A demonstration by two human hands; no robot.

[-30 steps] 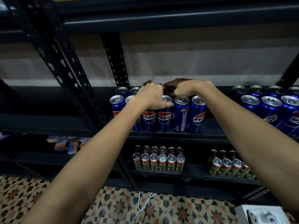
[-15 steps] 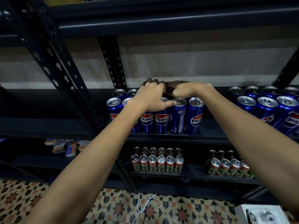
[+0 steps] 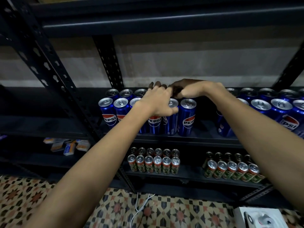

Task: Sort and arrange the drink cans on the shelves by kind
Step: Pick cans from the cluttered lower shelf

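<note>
I see both hands over the blue Pepsi cans [image 3: 186, 116] on the middle shelf [image 3: 189, 139]: left hand [image 3: 157, 102] grips can tops, right hand's [image 3: 189, 90] grip I cannot tell. Green cans [image 3: 153, 164] fill the lower shelf [image 3: 189, 176].

We see a cluster of tall, slim blue Pepsi cans [image 3: 187, 117] standing upright in two rows at the left end of the middle shelf [image 3: 189, 140], silver tops up and red-white-blue logos mostly facing out, though one front can [image 3: 171, 122] is turned so its logo is at the side. A second group of blue Pepsi cans [image 3: 279, 109] stands upright farther right on the same shelf, well apart from the first. On the lower shelf [image 3: 185, 176] two blocks of shorter green-and-red cans stand upright in two rows each, the left block [image 3: 153, 164] and the right block [image 3: 232, 169] apart.
</note>
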